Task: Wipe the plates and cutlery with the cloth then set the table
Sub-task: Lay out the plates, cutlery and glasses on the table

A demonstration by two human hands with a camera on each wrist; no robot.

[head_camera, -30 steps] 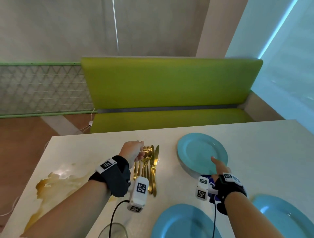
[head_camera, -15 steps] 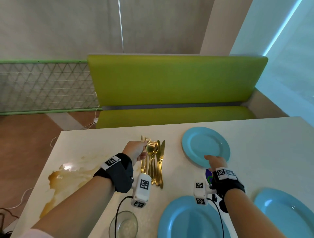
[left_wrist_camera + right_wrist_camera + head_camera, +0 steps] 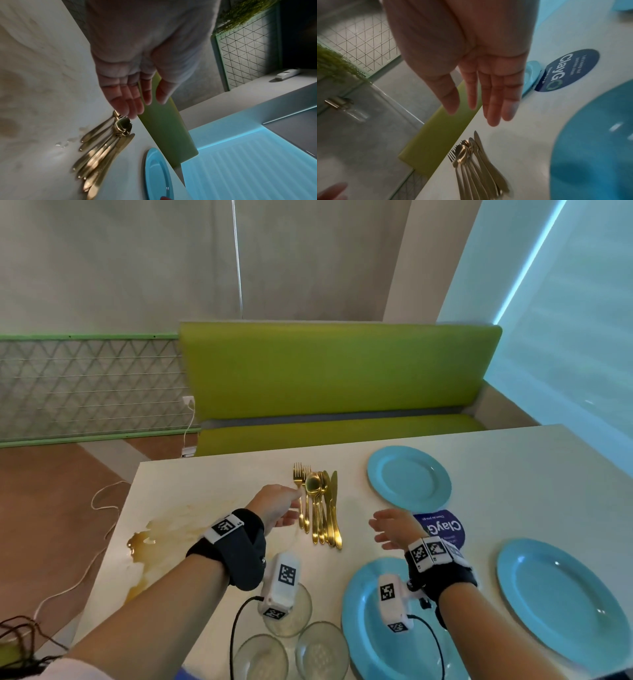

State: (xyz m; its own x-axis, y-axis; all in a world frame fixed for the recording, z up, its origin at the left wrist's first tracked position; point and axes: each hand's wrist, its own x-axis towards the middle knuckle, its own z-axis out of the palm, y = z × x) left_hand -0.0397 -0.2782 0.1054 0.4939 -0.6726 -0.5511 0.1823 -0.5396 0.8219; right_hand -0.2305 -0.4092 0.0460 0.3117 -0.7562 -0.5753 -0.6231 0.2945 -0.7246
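A bundle of gold cutlery (image 3: 318,505) lies on the white table (image 3: 513,474): forks, spoons and knives side by side, also in the left wrist view (image 3: 102,146) and the right wrist view (image 3: 476,165). My left hand (image 3: 279,506) hovers just left of the bundle, fingers straight, holding nothing (image 3: 135,97). My right hand (image 3: 390,525) hangs open over the table between the cutlery and the plates (image 3: 488,97). Three blue plates lie about: one far (image 3: 409,475), one near (image 3: 370,628), one at the right (image 3: 561,601). No cloth is in view.
A brown spill (image 3: 164,529) spreads over the table's left part. Three glass bowls (image 3: 291,642) stand at the near edge. A round dark-blue sticker (image 3: 445,527) lies between the plates. A green bench (image 3: 335,378) runs behind the table.
My right hand has left the far plate's rim and moved left, toward the cutlery. My left hand has drawn back slightly from the forks and opened. The view has tilted down.
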